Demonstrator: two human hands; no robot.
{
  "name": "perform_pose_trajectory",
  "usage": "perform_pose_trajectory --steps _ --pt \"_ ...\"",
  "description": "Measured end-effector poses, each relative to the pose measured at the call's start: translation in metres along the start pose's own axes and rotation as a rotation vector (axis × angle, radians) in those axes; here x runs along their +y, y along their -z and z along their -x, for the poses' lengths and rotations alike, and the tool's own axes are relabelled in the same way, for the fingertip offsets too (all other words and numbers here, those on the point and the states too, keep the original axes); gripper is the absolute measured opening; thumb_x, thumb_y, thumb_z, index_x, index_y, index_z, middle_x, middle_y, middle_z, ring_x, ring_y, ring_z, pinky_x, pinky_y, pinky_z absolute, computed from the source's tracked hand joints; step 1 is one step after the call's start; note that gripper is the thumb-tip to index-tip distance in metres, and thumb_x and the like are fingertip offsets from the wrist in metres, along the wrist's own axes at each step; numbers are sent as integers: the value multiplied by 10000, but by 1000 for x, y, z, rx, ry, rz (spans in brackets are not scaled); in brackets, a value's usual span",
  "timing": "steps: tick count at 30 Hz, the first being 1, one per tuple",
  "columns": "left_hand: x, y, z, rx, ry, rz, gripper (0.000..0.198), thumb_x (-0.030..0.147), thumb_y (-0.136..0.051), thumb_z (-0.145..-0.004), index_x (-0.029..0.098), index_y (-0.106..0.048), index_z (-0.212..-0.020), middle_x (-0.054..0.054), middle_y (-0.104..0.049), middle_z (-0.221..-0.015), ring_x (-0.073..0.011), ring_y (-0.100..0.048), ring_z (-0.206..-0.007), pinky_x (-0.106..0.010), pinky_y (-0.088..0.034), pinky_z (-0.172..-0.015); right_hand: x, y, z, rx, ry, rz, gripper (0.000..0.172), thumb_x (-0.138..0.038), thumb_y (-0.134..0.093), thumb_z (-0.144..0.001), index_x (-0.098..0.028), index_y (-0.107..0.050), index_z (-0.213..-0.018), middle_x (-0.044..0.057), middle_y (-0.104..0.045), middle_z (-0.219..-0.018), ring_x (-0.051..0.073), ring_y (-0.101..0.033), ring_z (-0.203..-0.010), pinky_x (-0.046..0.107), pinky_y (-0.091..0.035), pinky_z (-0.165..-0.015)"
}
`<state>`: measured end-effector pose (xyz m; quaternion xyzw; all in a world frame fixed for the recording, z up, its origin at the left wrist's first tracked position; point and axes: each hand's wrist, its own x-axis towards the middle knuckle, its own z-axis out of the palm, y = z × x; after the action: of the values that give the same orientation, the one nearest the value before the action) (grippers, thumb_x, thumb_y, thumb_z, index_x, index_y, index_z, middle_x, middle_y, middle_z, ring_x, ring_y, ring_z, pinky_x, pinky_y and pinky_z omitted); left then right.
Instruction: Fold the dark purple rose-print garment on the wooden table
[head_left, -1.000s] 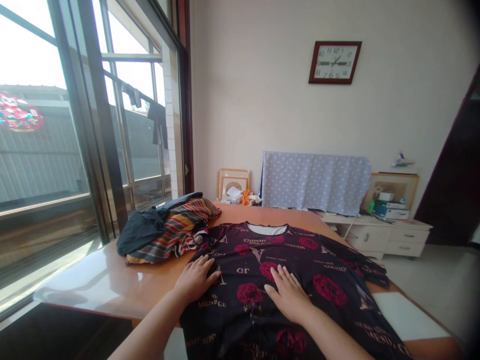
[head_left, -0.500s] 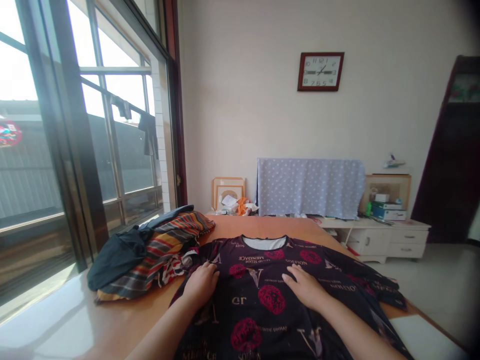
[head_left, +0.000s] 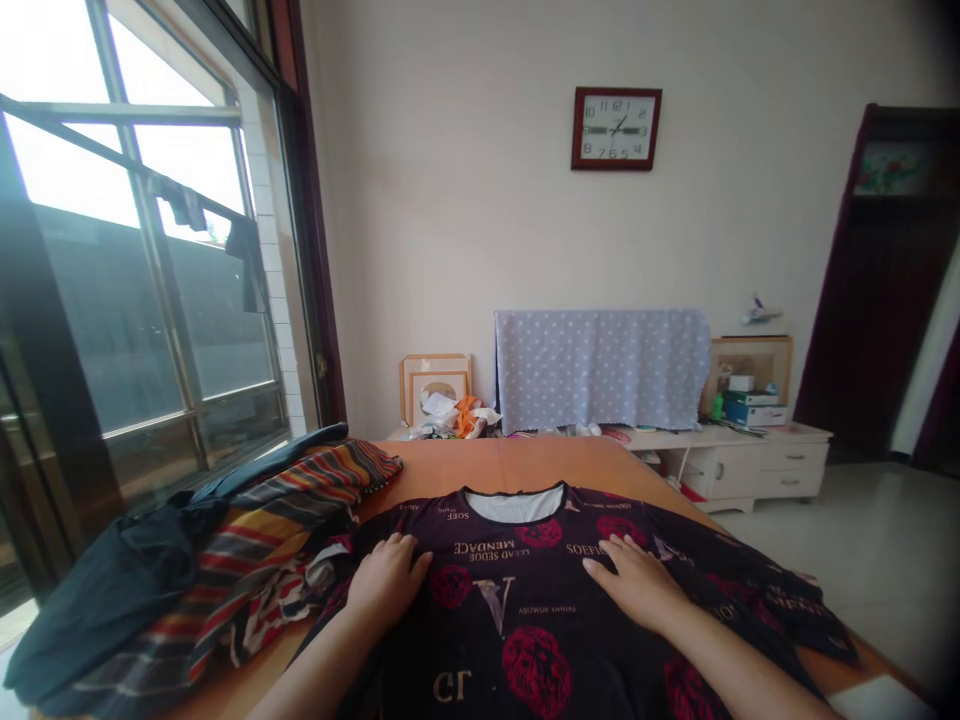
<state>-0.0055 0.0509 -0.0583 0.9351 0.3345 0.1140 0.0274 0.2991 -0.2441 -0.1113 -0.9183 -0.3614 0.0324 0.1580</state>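
Note:
A dark T-shirt [head_left: 525,620] with red roses and gold lettering lies spread flat on the orange-brown table [head_left: 517,465], its collar pointing away from me. My left hand [head_left: 386,580] rests palm down on the shirt's left shoulder area, fingers stretched out. Near the right shoulder my right hand [head_left: 637,585] presses flat on the cloth, fingers spread. Neither hand holds anything.
A heap of clothes [head_left: 225,560], striped and dark, lies on the table at my left beside the window [head_left: 150,300]. Behind the table stand a dotted blue cloth [head_left: 600,365], picture frames [head_left: 435,385] and a white low cabinet [head_left: 750,460]. A clock [head_left: 616,127] hangs on the wall.
Both hands have slid up the shirt from its chest towards the shoulders and moved further apart. My view has shifted forward and to the right.

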Motion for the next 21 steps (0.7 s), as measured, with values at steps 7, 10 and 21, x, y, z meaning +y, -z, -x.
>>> perform_pose_trajectory --steps 7,10,21 --pt "11 -7 -73 84 17 53 314 337 -393 -962 232 -675 -1054 -103 -666 -1118 -232 -625 -1041 -315 -447 -904 13 14 -67 166 45 -130 477 -363 -413 -931 -157 -632 -1302 117 -610 -1369 239 -547 -1278 324 -380 -1065" --pt "3 -11 -107 90 138 104 336 309 -375 -956 234 -683 -1069 -106 -676 -1167 -242 -635 -1071 -323 -459 -906 23 20 -91 237 -28 -145 410 -319 -417 -921 -187 -695 -1193 106 -691 -1241 239 -621 -1155 301 -431 -965" --pt "-18 -28 -172 -51 293 122 407 205 -531 -787 246 -688 -1160 -116 -660 -1305 -292 -612 -1189 -364 -479 -943 6 23 -157 290 -122 -270 349 -320 -433 -852 -185 -754 -869 82 -743 -843 211 -646 -791 264 -394 -656"
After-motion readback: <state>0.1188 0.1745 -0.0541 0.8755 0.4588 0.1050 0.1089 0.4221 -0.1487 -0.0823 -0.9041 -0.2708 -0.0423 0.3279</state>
